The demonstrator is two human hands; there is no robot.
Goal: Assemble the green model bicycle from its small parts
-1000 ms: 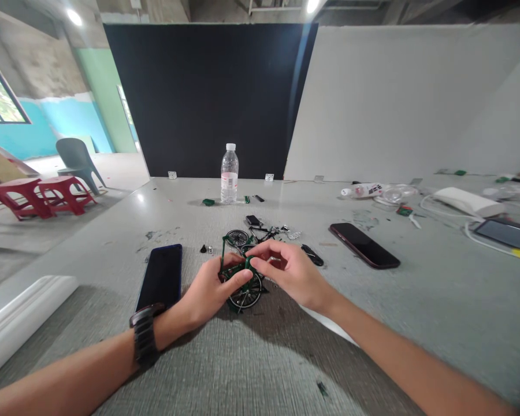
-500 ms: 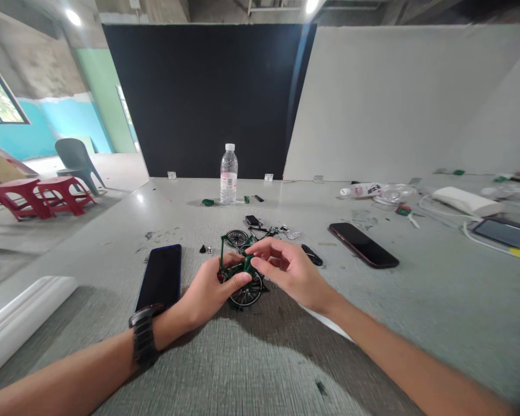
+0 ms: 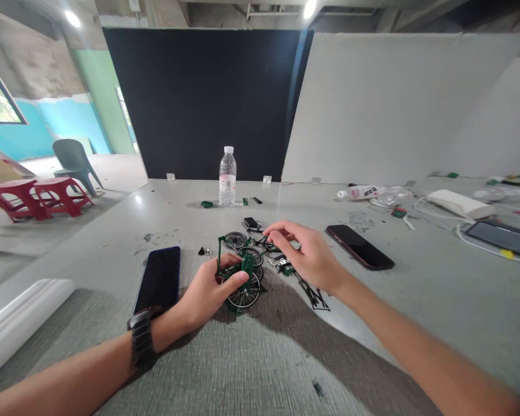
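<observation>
My left hand (image 3: pixel 214 286) is closed around a small green model bicycle (image 3: pixel 248 266), the thumb pressed on its green part above a black spoked wheel (image 3: pixel 244 290). My right hand (image 3: pixel 307 248) hovers to the right, over black frame parts (image 3: pixel 256 234). Its thumb and index finger are drawn together; anything between them is too small to make out. Loose spoked wheels (image 3: pixel 235 240) lie just behind the model. Under and beside my right hand are silver pieces (image 3: pixel 281 263) and a black rack-like part (image 3: pixel 317 299).
A blue-edged phone (image 3: pixel 158 279) lies left of my left hand, another phone (image 3: pixel 359 247) to the right. A water bottle (image 3: pixel 227 179) stands at the back, near a green piece (image 3: pixel 207 204). White tubing (image 3: pixel 23 323) lies front left; cables and a tablet-like device (image 3: pixel 505 237) are far right.
My right hand has left the green model bicycle and moved up and right over the black parts, uncovering the silver pieces and rack-like part. My left hand keeps its hold.
</observation>
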